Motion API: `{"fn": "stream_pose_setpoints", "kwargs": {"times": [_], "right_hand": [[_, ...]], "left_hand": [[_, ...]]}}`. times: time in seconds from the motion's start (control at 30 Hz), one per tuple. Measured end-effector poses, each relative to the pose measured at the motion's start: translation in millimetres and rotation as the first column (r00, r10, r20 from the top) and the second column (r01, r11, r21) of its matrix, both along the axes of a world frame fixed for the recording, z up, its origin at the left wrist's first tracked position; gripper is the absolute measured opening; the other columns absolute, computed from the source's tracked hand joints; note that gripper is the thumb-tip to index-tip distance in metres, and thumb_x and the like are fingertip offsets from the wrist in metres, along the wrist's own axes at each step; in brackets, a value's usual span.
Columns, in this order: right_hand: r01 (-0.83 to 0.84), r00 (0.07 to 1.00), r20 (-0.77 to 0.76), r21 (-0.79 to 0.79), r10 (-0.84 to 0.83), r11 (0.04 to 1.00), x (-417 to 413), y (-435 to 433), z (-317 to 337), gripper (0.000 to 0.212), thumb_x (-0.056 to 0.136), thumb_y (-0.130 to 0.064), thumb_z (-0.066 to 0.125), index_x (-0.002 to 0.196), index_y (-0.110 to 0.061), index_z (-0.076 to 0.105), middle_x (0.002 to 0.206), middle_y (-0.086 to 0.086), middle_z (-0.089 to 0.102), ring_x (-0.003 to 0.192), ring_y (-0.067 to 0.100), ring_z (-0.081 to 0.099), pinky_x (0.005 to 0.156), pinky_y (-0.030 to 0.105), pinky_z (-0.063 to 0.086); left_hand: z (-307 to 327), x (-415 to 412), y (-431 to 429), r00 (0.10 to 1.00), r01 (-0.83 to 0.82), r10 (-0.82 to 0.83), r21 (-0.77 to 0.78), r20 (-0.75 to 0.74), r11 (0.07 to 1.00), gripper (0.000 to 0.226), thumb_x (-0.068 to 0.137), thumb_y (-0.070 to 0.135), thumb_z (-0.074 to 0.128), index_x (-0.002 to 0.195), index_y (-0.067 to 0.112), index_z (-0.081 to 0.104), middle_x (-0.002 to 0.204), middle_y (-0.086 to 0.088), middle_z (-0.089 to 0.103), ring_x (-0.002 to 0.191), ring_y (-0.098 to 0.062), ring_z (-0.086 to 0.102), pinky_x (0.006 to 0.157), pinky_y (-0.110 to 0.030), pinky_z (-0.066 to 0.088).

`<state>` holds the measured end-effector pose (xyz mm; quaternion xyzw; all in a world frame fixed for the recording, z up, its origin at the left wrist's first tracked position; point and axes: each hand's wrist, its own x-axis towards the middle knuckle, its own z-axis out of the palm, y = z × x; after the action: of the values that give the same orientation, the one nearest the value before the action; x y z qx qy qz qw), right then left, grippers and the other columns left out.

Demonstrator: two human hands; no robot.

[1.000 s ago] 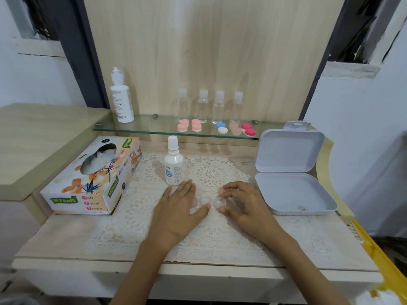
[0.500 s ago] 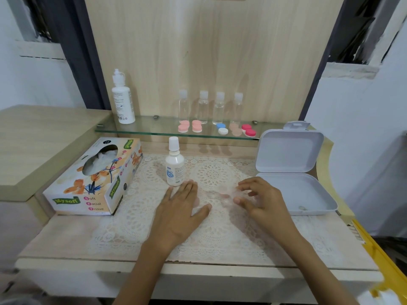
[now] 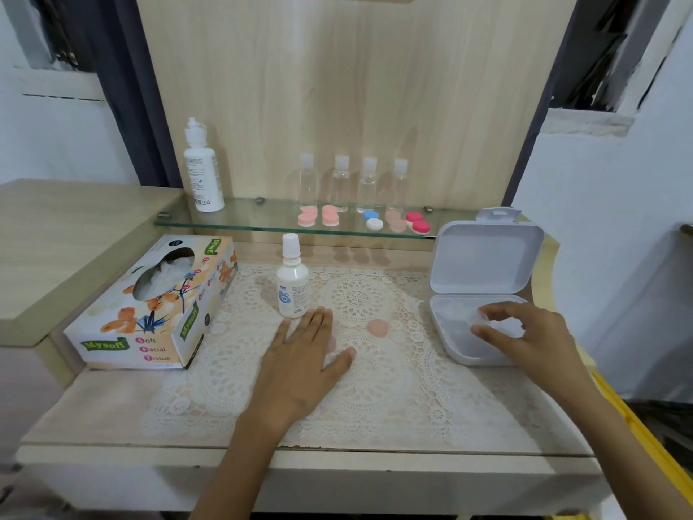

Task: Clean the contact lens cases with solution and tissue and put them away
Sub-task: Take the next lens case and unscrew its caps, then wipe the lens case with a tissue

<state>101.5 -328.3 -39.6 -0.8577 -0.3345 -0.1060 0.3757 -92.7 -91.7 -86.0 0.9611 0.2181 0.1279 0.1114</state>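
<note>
My right hand (image 3: 532, 335) hovers over the tray of the open white storage box (image 3: 450, 347). Its thumb and fingers pinch a clear lens case (image 3: 484, 320), which looks blurred and see-through. My left hand (image 3: 303, 354) lies flat, palm down and fingers apart, on the lace mat (image 3: 375, 392). A peach lens-case cap (image 3: 377, 327) lies on the mat between my hands. A second peach cap (image 3: 331, 344) peeks out beside my left fingers. The small white solution bottle (image 3: 293, 285) stands upright just beyond my left hand. The tissue box (image 3: 157, 305) sits at the left.
A glass shelf (image 3: 240, 223) at the back carries a tall white bottle (image 3: 202, 170), several small clear bottles (image 3: 354, 182) and several coloured lens cases (image 3: 375, 221). The box lid (image 3: 485, 257) stands upright. A wooden side surface (image 3: 67, 234) lies to the left.
My right hand has lifted the clear lens case off the mat and carried it right, over the white box. Peach caps now show on the mat. My left hand has stayed put.
</note>
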Motion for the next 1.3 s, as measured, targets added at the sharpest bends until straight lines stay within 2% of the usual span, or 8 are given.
{"fn": "stream_pose_setpoints", "kwargs": {"times": [0.13, 0.27, 0.4, 0.73, 0.83, 0.97, 1.1, 1.3], "right_hand": [[0.018, 0.987, 0.163, -0.06, -0.008, 0.998, 2, -5, 3, 0.025, 0.071, -0.02, 0.083, 0.094, -0.021, 0.074, 0.078, -0.012, 0.068, 0.077, 0.008, 0.061, 0.068, 0.014, 0.038], [-0.026, 0.905, 0.416, -0.157, 0.089, 0.987, 9, -7, 4, 0.035, 0.061, -0.011, 0.088, 0.093, -0.016, 0.075, 0.08, -0.006, 0.071, 0.076, 0.018, 0.064, 0.071, 0.033, 0.04], [-0.05, 0.785, 0.588, -0.252, 0.194, 0.966, 16, -11, 8, 0.038, 0.057, -0.006, 0.089, 0.092, -0.012, 0.075, 0.084, 0.0, 0.071, 0.077, 0.025, 0.064, 0.067, 0.032, 0.039], [-0.109, 0.645, 0.699, -0.315, 0.308, 0.943, 28, -15, 4, 0.03, 0.06, 0.005, 0.084, 0.087, -0.004, 0.075, 0.074, 0.005, 0.066, 0.072, 0.029, 0.061, 0.068, 0.027, 0.032], [-0.098, 0.692, 0.667, -0.292, 0.276, 0.951, 27, -15, 0, 0.033, 0.059, 0.001, 0.086, 0.089, -0.005, 0.075, 0.076, 0.005, 0.068, 0.072, 0.03, 0.064, 0.065, 0.032, 0.041], [-0.068, 0.865, 0.485, -0.144, 0.131, 0.987, 24, -12, -4, 0.034, 0.062, -0.007, 0.087, 0.093, -0.009, 0.073, 0.081, 0.001, 0.07, 0.078, 0.02, 0.063, 0.071, 0.034, 0.041], [-0.091, 0.98, 0.188, 0.102, 0.07, 0.991, 6, -3, 1, 0.025, 0.074, -0.017, 0.079, 0.097, -0.018, 0.07, 0.079, -0.008, 0.068, 0.08, 0.005, 0.061, 0.075, 0.013, 0.037], [-0.246, 0.966, -0.02, 0.218, 0.256, 0.944, -46, 33, -1, 0.02, 0.074, -0.024, 0.079, 0.089, -0.032, 0.068, 0.078, -0.013, 0.066, 0.069, 0.006, 0.055, 0.06, 0.009, 0.038]], "left_hand": [[1, 1, 0, 1.0, -0.001, 0.001, -0.006, -0.003, 1.0, 0.095, 0.07, 0.073, -0.007, 0.15, 0.023, 0.001, 0.157, 0.011, -0.001, 0.141, 0.002, -0.007, 0.116, -0.029, -0.009], [1, 0, 0, 1.0, -0.002, 0.002, -0.009, 0.002, 1.0, 0.095, 0.07, 0.073, -0.007, 0.15, 0.023, 0.002, 0.157, 0.011, 0.0, 0.141, 0.002, -0.007, 0.116, -0.028, -0.01], [0, 0, 0, 1.0, -0.002, 0.002, -0.016, 0.015, 1.0, 0.095, 0.071, 0.073, -0.005, 0.15, 0.023, 0.004, 0.157, 0.011, 0.001, 0.141, 0.002, -0.005, 0.115, -0.027, -0.01], [-1, 1, 0, 1.0, -0.007, 0.008, -0.016, 0.023, 1.0, 0.095, 0.071, 0.073, -0.005, 0.15, 0.023, 0.006, 0.157, 0.011, 0.003, 0.141, 0.003, -0.005, 0.116, -0.028, -0.008], [-1, -1, 0, 0.999, -0.005, 0.006, -0.023, 0.033, 1.0, 0.094, 0.071, 0.073, -0.004, 0.15, 0.023, 0.007, 0.157, 0.011, 0.003, 0.141, 0.002, -0.004, 0.116, -0.028, -0.009], [0, -1, 0, 0.999, -0.011, 0.011, -0.014, 0.031, 1.0, 0.094, 0.071, 0.073, -0.004, 0.15, 0.024, 0.008, 0.157, 0.011, 0.003, 0.141, 0.002, -0.005, 0.116, -0.028, -0.009], [1, 0, -1, 0.999, -0.013, 0.014, -0.026, 0.047, 1.0, 0.093, 0.071, 0.074, -0.003, 0.15, 0.026, 0.01, 0.157, 0.012, 0.004, 0.141, 0.003, -0.004, 0.115, -0.026, -0.009], [3, -2, -2, 0.995, -0.002, 0.008, -0.058, 0.104, 0.998, 0.089, 0.075, 0.074, 0.005, 0.149, 0.027, 0.017, 0.156, 0.012, 0.011, 0.141, 0.001, 0.002, 0.113, -0.022, -0.007]]}}
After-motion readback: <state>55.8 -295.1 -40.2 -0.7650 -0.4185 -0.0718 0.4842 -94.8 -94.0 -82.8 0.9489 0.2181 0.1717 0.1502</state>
